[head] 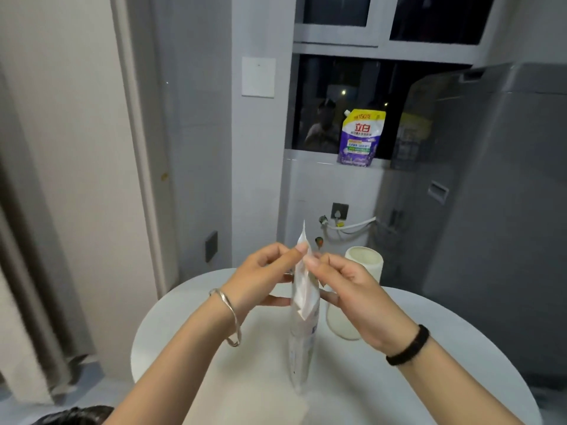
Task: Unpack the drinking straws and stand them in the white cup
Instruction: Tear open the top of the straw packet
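Note:
A long clear plastic pack of drinking straws (302, 338) stands upright over the round white table (429, 363), its lower end near the tabletop. My left hand (264, 280) pinches the pack's top edge from the left, thumb and forefinger closed on the film. From the right, my right hand (349, 289) pinches the same top edge. A pointed flap of film sticks up above my fingers. The white cup (365, 259) stands upright on the table just behind my right hand, partly hidden by it. The straws inside are blurred.
A purple detergent pouch (360, 138) stands on the window sill beyond the table. A grey washing machine (497, 194) fills the right side. A wall and a curtain (36, 240) lie to the left. A wall socket with a white hose (349, 223) sits behind the cup.

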Available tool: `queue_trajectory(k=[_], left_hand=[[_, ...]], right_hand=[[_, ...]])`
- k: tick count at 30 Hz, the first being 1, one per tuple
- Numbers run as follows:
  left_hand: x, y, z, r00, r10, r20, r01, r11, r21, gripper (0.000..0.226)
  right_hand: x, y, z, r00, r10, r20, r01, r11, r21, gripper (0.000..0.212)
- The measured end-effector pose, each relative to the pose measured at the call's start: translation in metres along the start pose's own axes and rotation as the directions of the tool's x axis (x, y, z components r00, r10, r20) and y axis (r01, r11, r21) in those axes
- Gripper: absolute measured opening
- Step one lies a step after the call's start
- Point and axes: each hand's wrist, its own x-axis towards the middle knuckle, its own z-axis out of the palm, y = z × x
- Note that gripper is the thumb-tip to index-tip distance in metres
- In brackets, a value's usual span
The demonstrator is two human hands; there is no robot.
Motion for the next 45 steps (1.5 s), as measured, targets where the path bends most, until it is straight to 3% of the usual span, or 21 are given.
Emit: queue_trajectory(k=[2,6,10,13,17,19,21,23,25,30,34,36,38,42,45], left_hand=[[-0.006,0.001,0.002,1.0,-0.011,0.027,0.012,1.0,-0.007,0.044],[-0.013,-0.003,0.006,1.0,-0.008,0.0,0.008,1.0,-0.007,0.035],[-0.016,-0.006,0.008,1.0,0.019,-0.02,-0.02,0.999,-0.032,0.029],[-0.019,-0.008,0.009,0.993,0.108,-0.051,-0.108,0.994,-0.001,0.023],[-0.023,-0.008,0.009,0.965,0.223,-0.138,-0.196,0.963,0.186,0.024],[-0.026,-0.008,0.005,0.939,0.295,-0.177,-0.212,0.902,0.377,0.027],[-0.03,-0.007,-0.001,0.924,0.356,-0.141,-0.218,0.793,0.569,0.033],[-0.031,-0.007,-0.004,0.932,0.36,-0.05,-0.249,0.731,0.635,0.038],[-0.032,-0.008,-0.005,0.931,0.364,-0.008,-0.294,0.764,0.574,0.038],[-0.035,-0.013,0.0,0.919,0.388,-0.074,-0.36,0.901,0.242,0.029],[-0.037,-0.016,0.005,0.92,0.371,-0.125,-0.36,0.928,0.1,0.025],[-0.038,-0.016,0.006,0.922,0.364,-0.133,-0.359,0.932,0.054,0.026],[-0.038,-0.015,0.007,0.925,0.356,-0.134,-0.358,0.934,0.011,0.028],[-0.034,-0.019,0.013,0.924,0.335,-0.187,-0.341,0.94,-0.002,0.027],[-0.03,-0.024,0.015,0.928,0.284,-0.242,-0.308,0.949,-0.07,0.03]], right_hand=[[-0.007,-0.003,0.002,1.0,0.017,-0.015,-0.017,0.999,-0.035,0.061],[-0.016,-0.003,0.004,0.998,0.047,-0.046,-0.05,0.997,-0.058,0.022],[-0.02,-0.003,0.006,0.998,0.046,-0.05,-0.05,0.995,-0.082,0.032],[-0.021,-0.003,0.008,0.998,0.057,-0.037,-0.061,0.992,-0.114,0.027],[-0.019,-0.001,0.014,0.998,0.066,-0.005,-0.066,0.991,-0.118,0.025],[-0.019,0.0,0.017,0.998,0.065,0.021,-0.062,0.992,-0.112,0.024],[-0.02,0.002,0.019,0.997,0.073,0.03,-0.069,0.992,-0.109,0.024],[-0.021,0.005,0.021,0.996,0.086,0.028,-0.082,0.99,-0.119,0.022],[-0.023,0.006,0.025,0.996,0.087,0.015,-0.084,0.987,-0.137,0.022],[-0.015,-0.001,0.037,0.998,0.053,-0.038,-0.062,0.946,-0.317,0.036],[-0.013,-0.008,0.04,1.0,0.002,-0.023,-0.01,0.933,-0.359,0.048],[-0.012,-0.008,0.038,0.999,-0.029,-0.023,0.018,0.931,-0.365,0.038],[-0.011,-0.006,0.036,0.999,-0.043,-0.024,0.032,0.943,-0.333,0.029],[-0.004,0.003,0.039,0.999,-0.017,-0.048,0.011,0.994,-0.106,0.031],[0.003,0.006,0.038,0.997,-0.002,-0.078,-0.002,0.999,-0.048,0.031]])
